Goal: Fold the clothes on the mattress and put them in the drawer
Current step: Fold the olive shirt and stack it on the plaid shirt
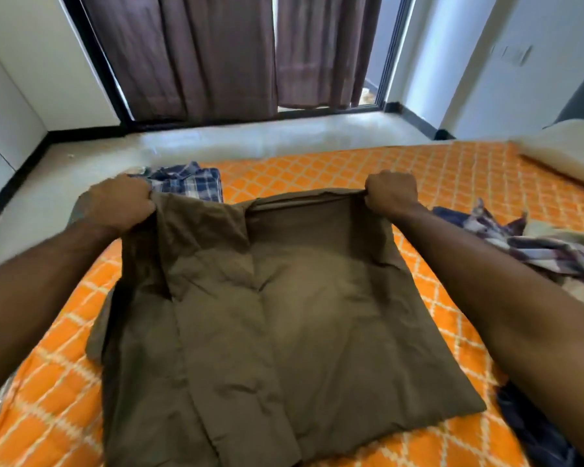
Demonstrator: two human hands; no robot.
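A brown shirt lies spread on the orange patterned mattress, its far end raised. My left hand grips the far left corner of the shirt. My right hand grips the far right corner. Both fists are curled round the cloth and hold it a little above the mattress. A folded blue checked shirt rests beyond my left hand, near the mattress's far edge. No drawer is in view.
A crumpled pile of checked clothes lies at the right, and dark cloth sits by my right forearm. A pillow is at the far right. Beyond the mattress are pale floor and brown curtains.
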